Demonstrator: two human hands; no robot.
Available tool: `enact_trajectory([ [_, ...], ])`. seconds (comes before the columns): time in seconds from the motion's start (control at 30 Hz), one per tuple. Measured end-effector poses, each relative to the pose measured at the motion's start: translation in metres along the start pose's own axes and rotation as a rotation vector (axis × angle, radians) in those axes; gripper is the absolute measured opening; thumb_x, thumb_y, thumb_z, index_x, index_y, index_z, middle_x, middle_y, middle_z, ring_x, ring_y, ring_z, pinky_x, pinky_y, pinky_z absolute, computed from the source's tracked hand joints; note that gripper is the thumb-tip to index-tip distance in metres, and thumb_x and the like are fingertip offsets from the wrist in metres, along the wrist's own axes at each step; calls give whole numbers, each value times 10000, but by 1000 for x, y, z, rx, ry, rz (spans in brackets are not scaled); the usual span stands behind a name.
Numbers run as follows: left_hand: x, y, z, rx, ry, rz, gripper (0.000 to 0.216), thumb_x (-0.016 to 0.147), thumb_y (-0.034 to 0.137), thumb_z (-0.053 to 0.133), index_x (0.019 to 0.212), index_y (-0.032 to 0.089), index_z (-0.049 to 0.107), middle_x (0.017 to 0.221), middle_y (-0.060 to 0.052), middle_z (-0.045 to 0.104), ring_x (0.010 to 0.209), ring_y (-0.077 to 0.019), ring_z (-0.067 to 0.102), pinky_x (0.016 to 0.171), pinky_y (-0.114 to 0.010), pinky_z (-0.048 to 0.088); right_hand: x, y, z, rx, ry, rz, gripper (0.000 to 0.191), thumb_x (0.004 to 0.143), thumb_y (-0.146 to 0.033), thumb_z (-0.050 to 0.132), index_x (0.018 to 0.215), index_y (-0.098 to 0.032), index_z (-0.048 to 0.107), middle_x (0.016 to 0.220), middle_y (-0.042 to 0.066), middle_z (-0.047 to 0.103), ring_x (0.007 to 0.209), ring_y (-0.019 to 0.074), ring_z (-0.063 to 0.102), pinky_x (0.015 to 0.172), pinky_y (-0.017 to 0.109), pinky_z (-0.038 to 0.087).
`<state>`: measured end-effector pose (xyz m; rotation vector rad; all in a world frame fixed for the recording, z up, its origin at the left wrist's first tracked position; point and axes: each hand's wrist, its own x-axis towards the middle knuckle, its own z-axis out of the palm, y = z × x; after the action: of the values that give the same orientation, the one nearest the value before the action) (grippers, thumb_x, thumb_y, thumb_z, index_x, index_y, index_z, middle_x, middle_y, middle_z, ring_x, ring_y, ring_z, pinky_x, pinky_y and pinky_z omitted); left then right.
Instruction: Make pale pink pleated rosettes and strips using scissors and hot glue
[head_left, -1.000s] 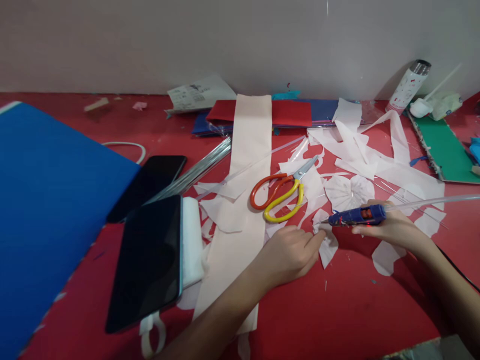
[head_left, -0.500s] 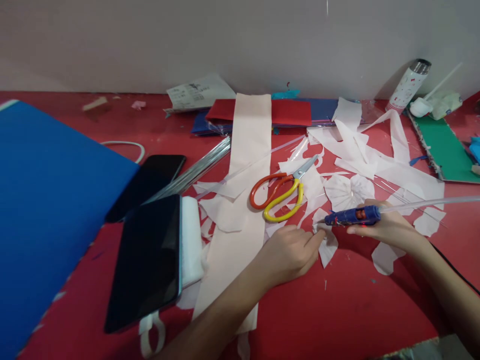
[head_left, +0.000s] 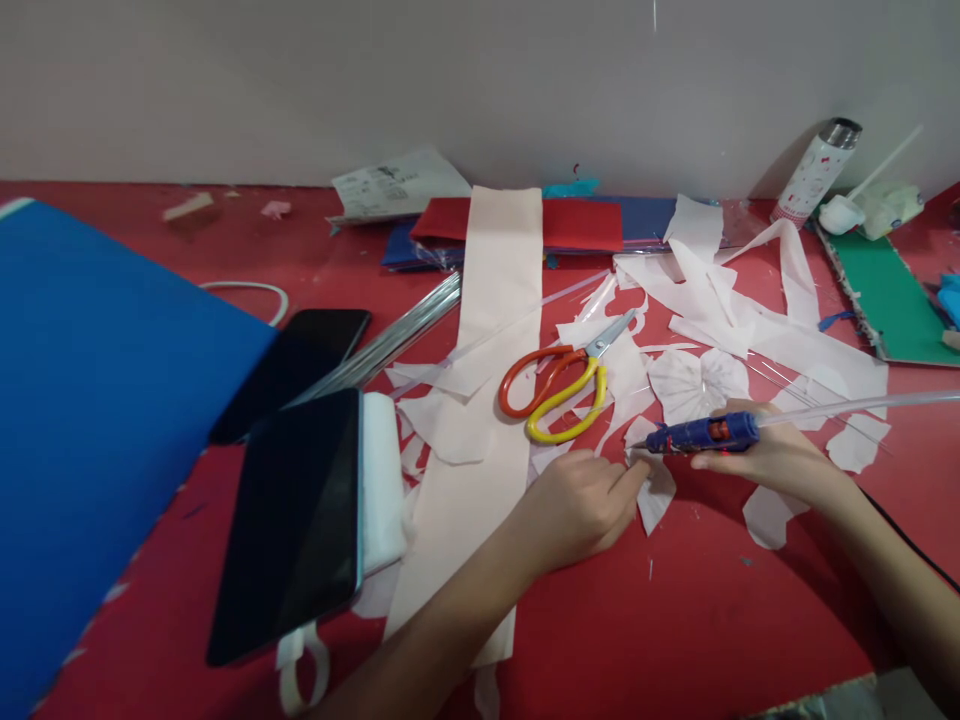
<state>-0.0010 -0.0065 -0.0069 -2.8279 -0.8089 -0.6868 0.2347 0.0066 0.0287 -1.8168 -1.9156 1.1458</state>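
Note:
My right hand (head_left: 772, 458) is closed around a blue hot glue gun (head_left: 701, 434), with a clear glue stick (head_left: 855, 405) sticking out of its back end. The gun's nozzle is at a small white paper cutout (head_left: 657, 497), close to my fingertips. Pinching that cutout is my left hand (head_left: 589, 505), its fingers pressed together. Behind the glue gun lies a pleated white paper piece (head_left: 694, 382), spread like a bow. Scissors (head_left: 574, 385) with one red and one yellow handle rest beyond my left hand, blades slightly apart.
A long cream paper strip (head_left: 499, 300) runs down the red table (head_left: 637, 640). At left are a tablet (head_left: 292, 530), a dark phone (head_left: 315, 345) and a blue board (head_left: 112, 370). White scraps (head_left: 795, 330), a flask (head_left: 817, 175) and a green board (head_left: 896, 300) lie right.
The glue gun has shifted very slightly to the left over the white cutout. My left hand keeps its place, and the objects around stay where they were.

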Motion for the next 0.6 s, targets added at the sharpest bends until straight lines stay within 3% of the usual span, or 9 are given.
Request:
enact_trajectory([
  [0.4, 1, 1, -1, -5, -20, -15, 212, 844, 117, 387, 736, 166, 564, 493, 24, 483, 449, -129, 443, 448, -284, 279, -1, -4, 0, -31, 6, 23, 382, 612, -537, 715, 762, -194, 641, 730, 23, 653, 639, 150, 593, 543, 249, 430],
  [0.6, 1, 0, -1, 0, 9, 5, 188, 841, 113, 408, 836, 142, 593, 507, 26, 500, 448, -144, 458, 444, -299, 292, 0, -2, 0, -24, -3, 29, 386, 620, -545, 706, 766, -195, 638, 721, 16, 651, 625, 142, 589, 530, 239, 424],
])
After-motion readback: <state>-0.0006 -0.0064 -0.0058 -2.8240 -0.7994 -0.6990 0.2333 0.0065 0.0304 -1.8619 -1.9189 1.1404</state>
